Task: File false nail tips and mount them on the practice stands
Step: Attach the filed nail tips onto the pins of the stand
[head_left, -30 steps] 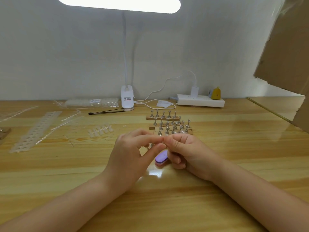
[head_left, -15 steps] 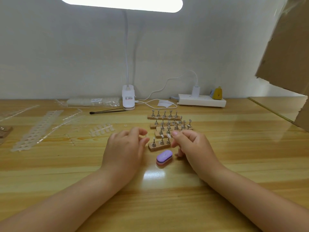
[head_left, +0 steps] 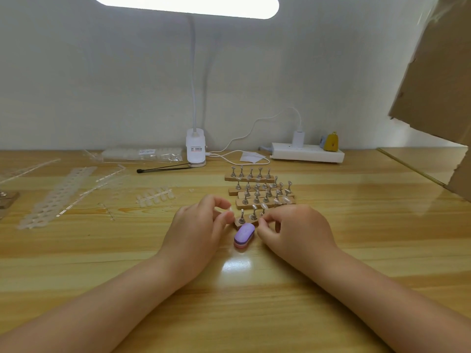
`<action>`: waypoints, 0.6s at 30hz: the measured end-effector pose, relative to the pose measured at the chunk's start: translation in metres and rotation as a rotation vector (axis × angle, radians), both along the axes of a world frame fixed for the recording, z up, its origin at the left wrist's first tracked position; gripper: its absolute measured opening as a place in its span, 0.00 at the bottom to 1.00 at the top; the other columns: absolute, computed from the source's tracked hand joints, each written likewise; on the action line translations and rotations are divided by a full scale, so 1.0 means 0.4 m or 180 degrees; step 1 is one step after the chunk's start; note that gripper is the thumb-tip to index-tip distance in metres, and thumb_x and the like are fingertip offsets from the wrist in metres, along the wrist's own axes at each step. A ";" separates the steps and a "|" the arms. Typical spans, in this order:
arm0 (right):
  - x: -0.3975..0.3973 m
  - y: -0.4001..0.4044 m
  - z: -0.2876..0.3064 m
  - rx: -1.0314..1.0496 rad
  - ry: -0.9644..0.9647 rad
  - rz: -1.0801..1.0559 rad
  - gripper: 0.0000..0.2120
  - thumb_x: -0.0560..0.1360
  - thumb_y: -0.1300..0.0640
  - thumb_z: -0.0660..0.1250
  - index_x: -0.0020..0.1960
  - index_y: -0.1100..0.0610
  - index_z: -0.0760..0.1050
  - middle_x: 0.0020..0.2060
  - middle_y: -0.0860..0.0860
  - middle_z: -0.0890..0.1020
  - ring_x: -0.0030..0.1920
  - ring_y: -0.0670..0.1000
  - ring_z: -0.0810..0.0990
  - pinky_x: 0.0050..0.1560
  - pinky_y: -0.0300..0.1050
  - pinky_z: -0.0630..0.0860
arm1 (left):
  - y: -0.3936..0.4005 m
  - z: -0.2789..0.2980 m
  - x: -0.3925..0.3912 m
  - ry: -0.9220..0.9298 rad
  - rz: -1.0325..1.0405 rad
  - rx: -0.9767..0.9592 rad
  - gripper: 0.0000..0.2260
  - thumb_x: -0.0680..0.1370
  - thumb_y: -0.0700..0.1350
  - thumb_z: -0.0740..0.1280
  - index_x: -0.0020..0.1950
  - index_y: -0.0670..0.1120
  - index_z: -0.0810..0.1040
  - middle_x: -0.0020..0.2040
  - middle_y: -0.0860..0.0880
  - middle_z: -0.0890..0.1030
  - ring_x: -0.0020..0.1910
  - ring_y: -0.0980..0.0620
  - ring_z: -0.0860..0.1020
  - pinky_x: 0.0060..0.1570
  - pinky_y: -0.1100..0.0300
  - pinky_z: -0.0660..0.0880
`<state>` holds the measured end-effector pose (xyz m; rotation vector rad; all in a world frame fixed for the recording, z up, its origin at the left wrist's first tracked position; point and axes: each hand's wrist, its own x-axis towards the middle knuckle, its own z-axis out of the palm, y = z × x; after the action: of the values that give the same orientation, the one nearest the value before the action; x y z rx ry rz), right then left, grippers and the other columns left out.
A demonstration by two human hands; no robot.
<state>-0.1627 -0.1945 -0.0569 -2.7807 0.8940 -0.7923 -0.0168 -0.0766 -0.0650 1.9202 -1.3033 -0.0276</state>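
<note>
Several wooden practice stands point(head_left: 260, 193) with metal pegs lie in rows at the table's middle; a few pegs carry clear nail tips. The nearest stand point(head_left: 246, 221) lies between my hands. My right hand point(head_left: 295, 230) pinches a small clear nail tip point(head_left: 262, 219) at that stand's right-hand peg. My left hand point(head_left: 198, 225) is just left of the stand, its thumb and forefinger curled together on what looks like a small clear piece point(head_left: 225, 209). A purple buffer block point(head_left: 244, 235) rests on the table in front of the stand.
Clear nail-tip strips point(head_left: 155, 196) and emptied plastic frames point(head_left: 58, 194) lie at the left. At the back stand a clip lamp base point(head_left: 195, 149), a bag of tips point(head_left: 142, 154), a black tool point(head_left: 163, 169) and a power strip point(head_left: 307, 154). Cardboard point(head_left: 438, 80) hangs at the right.
My hands were joined above the buffer block and have since parted. The right hand moved forward to the nearest stand's peg, while the left drew off to the left.
</note>
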 end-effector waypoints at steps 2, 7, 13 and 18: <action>0.005 -0.002 0.000 -0.0164 0.0167 -0.0056 0.16 0.78 0.45 0.59 0.43 0.50 0.82 0.34 0.46 0.81 0.36 0.48 0.77 0.31 0.40 0.67 | -0.002 0.001 0.000 0.0057 -0.0035 0.0034 0.03 0.80 0.50 0.60 0.53 0.56 0.70 0.47 0.57 0.83 0.54 0.52 0.78 0.59 0.49 0.70; 0.019 -0.004 -0.010 -0.0465 0.0278 -0.0076 0.18 0.80 0.42 0.54 0.50 0.47 0.81 0.40 0.45 0.83 0.42 0.48 0.80 0.33 0.41 0.66 | -0.002 0.006 -0.005 0.0000 -0.0045 0.0026 0.02 0.80 0.49 0.61 0.52 0.55 0.70 0.47 0.56 0.83 0.52 0.53 0.79 0.59 0.50 0.70; 0.027 -0.011 -0.015 -0.0499 0.0339 -0.0068 0.19 0.81 0.42 0.53 0.51 0.46 0.81 0.41 0.45 0.83 0.43 0.48 0.79 0.28 0.40 0.59 | -0.003 0.003 -0.004 -0.0084 -0.0031 0.0028 0.04 0.80 0.50 0.61 0.53 0.53 0.72 0.47 0.56 0.83 0.52 0.53 0.78 0.59 0.50 0.69; 0.024 -0.016 -0.015 -0.0357 0.0049 0.0145 0.14 0.80 0.46 0.59 0.51 0.48 0.82 0.43 0.45 0.83 0.44 0.47 0.79 0.35 0.42 0.69 | -0.004 0.002 -0.002 0.0017 -0.0028 0.0052 0.04 0.80 0.51 0.62 0.53 0.54 0.71 0.46 0.56 0.83 0.52 0.52 0.79 0.58 0.49 0.71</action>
<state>-0.1531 -0.2008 -0.0630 -2.8961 0.8095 -0.8399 -0.0176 -0.0784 -0.0642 1.9271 -1.3118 -0.0479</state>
